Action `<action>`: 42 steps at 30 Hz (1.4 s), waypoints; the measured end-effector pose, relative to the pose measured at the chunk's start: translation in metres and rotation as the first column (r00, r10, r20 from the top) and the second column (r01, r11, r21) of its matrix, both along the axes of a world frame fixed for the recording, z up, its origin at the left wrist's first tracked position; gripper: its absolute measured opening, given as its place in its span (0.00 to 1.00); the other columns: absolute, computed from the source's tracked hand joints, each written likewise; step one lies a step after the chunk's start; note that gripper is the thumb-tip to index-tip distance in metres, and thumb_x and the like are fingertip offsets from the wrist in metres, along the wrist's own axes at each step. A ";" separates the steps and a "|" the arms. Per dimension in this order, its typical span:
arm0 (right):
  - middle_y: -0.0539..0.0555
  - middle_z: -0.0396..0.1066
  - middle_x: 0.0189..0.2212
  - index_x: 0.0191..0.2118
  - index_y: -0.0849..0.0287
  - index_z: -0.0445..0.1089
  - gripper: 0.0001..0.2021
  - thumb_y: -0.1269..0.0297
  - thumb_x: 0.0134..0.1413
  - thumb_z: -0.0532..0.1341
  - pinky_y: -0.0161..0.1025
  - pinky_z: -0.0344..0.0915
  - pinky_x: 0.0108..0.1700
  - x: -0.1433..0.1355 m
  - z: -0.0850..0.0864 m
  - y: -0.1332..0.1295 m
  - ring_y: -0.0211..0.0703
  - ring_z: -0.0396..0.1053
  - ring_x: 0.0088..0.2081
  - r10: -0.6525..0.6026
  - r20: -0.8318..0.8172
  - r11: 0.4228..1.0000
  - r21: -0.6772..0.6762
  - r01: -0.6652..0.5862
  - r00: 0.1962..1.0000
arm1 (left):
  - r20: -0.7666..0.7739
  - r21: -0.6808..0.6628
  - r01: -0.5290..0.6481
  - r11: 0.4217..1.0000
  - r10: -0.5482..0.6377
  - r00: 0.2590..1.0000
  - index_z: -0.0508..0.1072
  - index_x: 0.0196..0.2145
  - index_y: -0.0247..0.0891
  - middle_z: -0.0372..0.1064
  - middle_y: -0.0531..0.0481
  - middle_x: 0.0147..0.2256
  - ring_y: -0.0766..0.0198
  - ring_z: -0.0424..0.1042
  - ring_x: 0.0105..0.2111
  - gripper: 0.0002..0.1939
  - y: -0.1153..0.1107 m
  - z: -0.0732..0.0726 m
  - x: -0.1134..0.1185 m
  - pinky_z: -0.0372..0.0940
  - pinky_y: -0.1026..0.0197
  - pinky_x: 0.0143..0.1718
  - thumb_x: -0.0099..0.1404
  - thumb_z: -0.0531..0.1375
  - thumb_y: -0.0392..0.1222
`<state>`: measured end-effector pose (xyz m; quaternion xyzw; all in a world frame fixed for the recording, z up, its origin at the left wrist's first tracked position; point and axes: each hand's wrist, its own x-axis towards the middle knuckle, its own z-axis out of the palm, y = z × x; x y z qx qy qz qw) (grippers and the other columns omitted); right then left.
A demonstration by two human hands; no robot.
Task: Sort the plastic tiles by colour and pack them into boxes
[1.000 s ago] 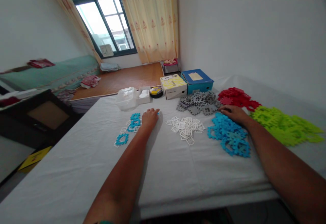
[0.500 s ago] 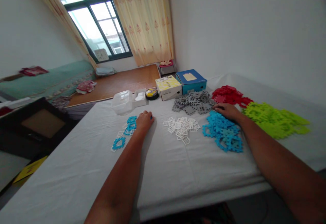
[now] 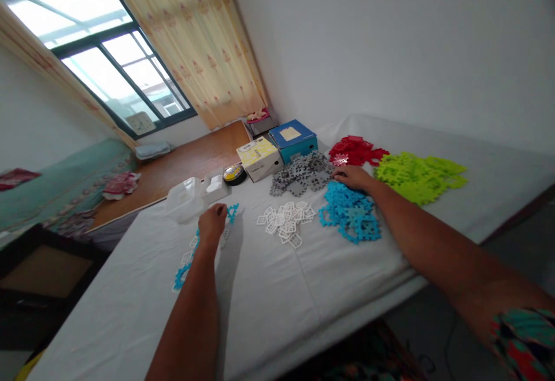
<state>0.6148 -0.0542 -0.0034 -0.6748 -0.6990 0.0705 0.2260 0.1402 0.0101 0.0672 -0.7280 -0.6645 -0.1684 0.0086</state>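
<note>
My left hand (image 3: pixel 212 220) is raised a little over the left part of the cloth. Its fingers are pinched on a small blue toothed plastic piece (image 3: pixel 233 213). Under and beside that forearm runs a row of blue toothed rings (image 3: pixel 182 276) and white lattice pieces (image 3: pixel 189 254), partly hidden by the arm. My right hand (image 3: pixel 352 177) rests at the far edge of a pile of blue pieces (image 3: pixel 350 213), close to the grey pile (image 3: pixel 301 174). Its fingers are curled together, and what they hold, if anything, is hidden.
White lattice pieces (image 3: pixel 287 222) lie mid-table. Behind are red pieces (image 3: pixel 356 151) and lime-green pieces (image 3: pixel 418 177). Along the far edge stand a clear plastic box (image 3: pixel 184 199), a white tray (image 3: pixel 215 187), a round black tin (image 3: pixel 235 175), a yellow-white box (image 3: pixel 260 159) and a blue box (image 3: pixel 293 140).
The view has turned and tilted, so the table's things appear further left. My left hand has lifted from the cloth with the blue piece. My right hand stays by the blue pile.
</note>
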 end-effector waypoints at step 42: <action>0.58 0.75 0.46 0.47 0.58 0.74 0.22 0.52 0.56 0.52 0.43 0.65 0.47 0.019 -0.019 0.003 0.51 0.72 0.47 -0.012 -0.029 0.999 -0.046 0.010 1.000 | 0.023 -0.072 -0.040 0.997 0.042 0.999 0.74 0.52 0.42 0.71 0.44 0.53 0.53 0.67 0.54 0.24 -0.023 -0.040 -0.087 0.61 0.56 0.54 0.60 0.61 0.53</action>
